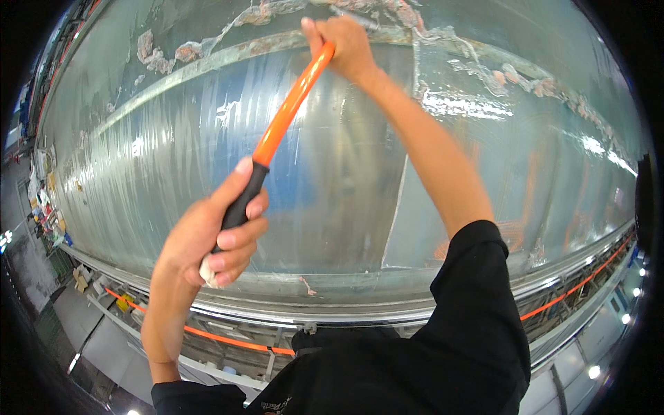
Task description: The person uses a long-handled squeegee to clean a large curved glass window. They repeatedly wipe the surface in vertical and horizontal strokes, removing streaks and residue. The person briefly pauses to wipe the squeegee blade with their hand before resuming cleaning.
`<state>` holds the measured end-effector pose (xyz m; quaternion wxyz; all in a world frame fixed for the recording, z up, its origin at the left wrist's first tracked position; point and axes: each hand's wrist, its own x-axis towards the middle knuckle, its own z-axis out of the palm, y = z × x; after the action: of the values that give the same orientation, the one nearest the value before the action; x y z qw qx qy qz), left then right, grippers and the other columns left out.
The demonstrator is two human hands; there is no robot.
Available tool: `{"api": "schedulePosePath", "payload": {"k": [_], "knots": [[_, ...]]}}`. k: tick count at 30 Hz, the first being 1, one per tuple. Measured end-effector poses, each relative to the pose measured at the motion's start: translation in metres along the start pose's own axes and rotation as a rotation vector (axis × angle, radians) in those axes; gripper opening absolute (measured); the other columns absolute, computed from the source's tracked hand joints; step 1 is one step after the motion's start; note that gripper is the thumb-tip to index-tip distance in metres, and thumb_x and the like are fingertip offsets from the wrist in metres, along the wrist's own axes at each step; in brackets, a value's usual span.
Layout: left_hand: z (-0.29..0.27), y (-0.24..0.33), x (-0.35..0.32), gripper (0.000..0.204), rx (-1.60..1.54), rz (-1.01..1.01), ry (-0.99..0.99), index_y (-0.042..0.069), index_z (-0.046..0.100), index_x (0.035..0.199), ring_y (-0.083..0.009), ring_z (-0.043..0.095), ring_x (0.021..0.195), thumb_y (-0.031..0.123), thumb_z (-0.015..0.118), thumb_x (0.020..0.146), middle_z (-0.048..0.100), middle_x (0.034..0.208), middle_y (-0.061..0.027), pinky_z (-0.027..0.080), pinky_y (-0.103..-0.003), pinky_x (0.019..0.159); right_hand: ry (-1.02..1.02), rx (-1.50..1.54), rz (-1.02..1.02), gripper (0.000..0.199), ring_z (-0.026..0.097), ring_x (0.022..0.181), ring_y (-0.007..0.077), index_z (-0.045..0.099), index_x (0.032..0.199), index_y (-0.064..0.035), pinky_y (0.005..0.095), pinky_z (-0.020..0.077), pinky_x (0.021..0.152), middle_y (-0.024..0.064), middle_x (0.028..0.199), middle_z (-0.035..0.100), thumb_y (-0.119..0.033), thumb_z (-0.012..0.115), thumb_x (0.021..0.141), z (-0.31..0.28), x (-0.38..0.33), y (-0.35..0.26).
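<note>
A long-handled scraper (290,104) with an orange shaft and a black grip slants across the middle of the view. My left hand (221,235) is closed round the black grip. A small whitish lump (207,272) shows at the grip's lower end, below the left fingers. Farther away, my right hand (342,45) is wrapped round the shaft's upper end. Part of a flat metal head (356,17) sticks out past it; the rest is hidden by the hand. Both hands are over a large, shiny grey-green metal surface (332,173).
A raised pale seam (187,79) curves across the far part of the surface. Lumpy pinkish-white residue (155,55) lies along it. Nearer me run a metal rail (249,311) and an orange strip (228,340). Assorted clutter (48,200) stands at the far left.
</note>
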<state>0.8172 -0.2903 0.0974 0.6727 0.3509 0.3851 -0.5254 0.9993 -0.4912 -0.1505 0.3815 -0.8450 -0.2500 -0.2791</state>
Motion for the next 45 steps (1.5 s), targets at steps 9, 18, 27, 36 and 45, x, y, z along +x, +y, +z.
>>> {"api": "schedulePosePath", "payload": {"k": [9,18,27,36,45], "knots": [[-0.109,-0.246,-0.134,0.053,0.217,-0.188,0.244,0.011,0.047,0.081,-0.0084,0.032,0.032,0.06,0.043,0.102,0.034,0.051,0.0039,0.031,-0.026,0.03,-0.191,0.264,0.108,0.035,0.051,0.052,0.0216,0.052,0.057,-0.0182,0.0383,0.0357,0.058,0.0008,0.053,0.049,-0.023,0.066,0.089,-0.041,-0.206,-0.274],[-0.171,-0.36,-0.236,0.053,0.299,-0.458,0.428,0.009,0.048,0.079,-0.0105,0.031,0.035,0.057,0.048,0.102,0.036,0.051,0.0017,0.027,-0.028,0.031,-0.587,0.274,0.212,0.042,0.053,0.045,0.0274,0.051,0.056,-0.0164,0.0417,0.0403,0.055,0.0045,0.049,0.052,-0.033,0.062,0.093,-0.059,-0.336,-0.462],[-0.048,-0.359,-0.046,0.052,0.588,-0.291,-0.071,0.012,0.044,0.08,-0.006,0.036,0.035,0.058,0.045,0.103,0.035,0.051,0.0053,0.035,-0.026,0.031,-0.33,-0.164,0.205,0.032,0.054,0.05,0.0274,0.056,0.059,-0.0153,0.0413,0.0397,0.054,0.0061,0.052,0.051,-0.023,0.069,0.087,-0.25,-0.365,-0.269],[-0.095,-0.412,-0.137,0.05,0.425,-0.27,-0.021,0.009,0.05,0.089,-0.0063,0.039,0.038,0.056,0.041,0.104,0.039,0.056,0.0048,0.037,-0.024,0.034,-0.431,-0.007,0.159,0.038,0.053,0.049,0.0249,0.053,0.055,-0.0153,0.0394,0.0372,0.053,0.0074,0.051,0.051,-0.025,0.069,0.088,-0.21,-0.382,-0.369],[-0.056,-0.387,-0.124,0.053,0.238,-0.288,0.068,0.008,0.045,0.084,-0.0087,0.035,0.036,0.056,0.036,0.106,0.036,0.054,0.0027,0.035,-0.027,0.035,-0.215,0.077,0.112,0.043,0.041,0.045,0.024,0.041,0.055,-0.0138,0.0373,0.0334,0.052,0.0043,0.048,0.039,-0.016,0.071,0.086,-0.17,-0.34,-0.323]]}}
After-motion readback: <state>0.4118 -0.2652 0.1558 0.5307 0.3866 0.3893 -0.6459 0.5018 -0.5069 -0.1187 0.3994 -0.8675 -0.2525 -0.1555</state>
